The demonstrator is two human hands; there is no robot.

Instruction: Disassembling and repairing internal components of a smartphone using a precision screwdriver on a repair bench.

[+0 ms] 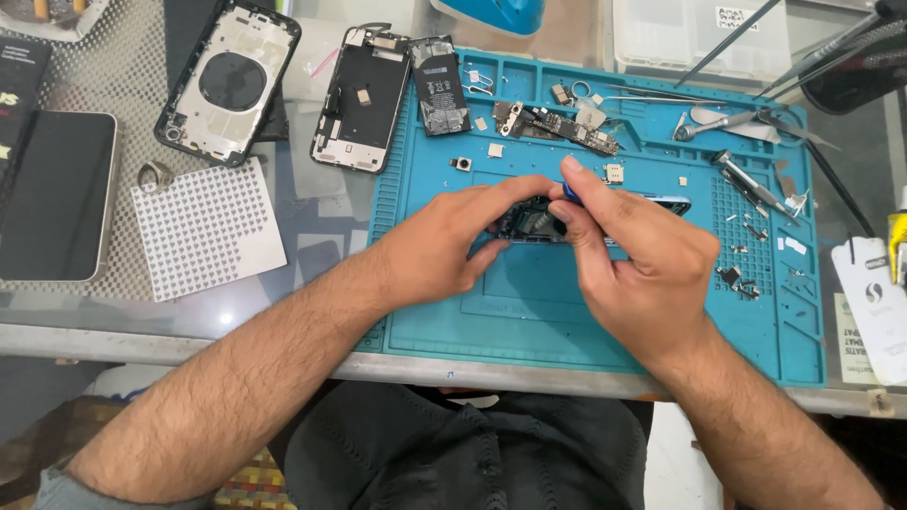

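Hands meet over the blue repair mat [529, 312] on our counter. Our left hand [444, 246] grips the dark phone frame [661, 203] at its near end, while our right hand [633, 255] pinches a small blue tool [573, 192] against it (tip hidden). Beyond our fingers lies a logic board [557, 123]; left of it, a battery [442, 87].

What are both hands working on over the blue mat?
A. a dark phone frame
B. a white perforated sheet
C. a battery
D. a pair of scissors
A: the left hand and right hand meet around the dark phone frame on the blue mat, while the battery and white perforated sheet lie untouched farther off.
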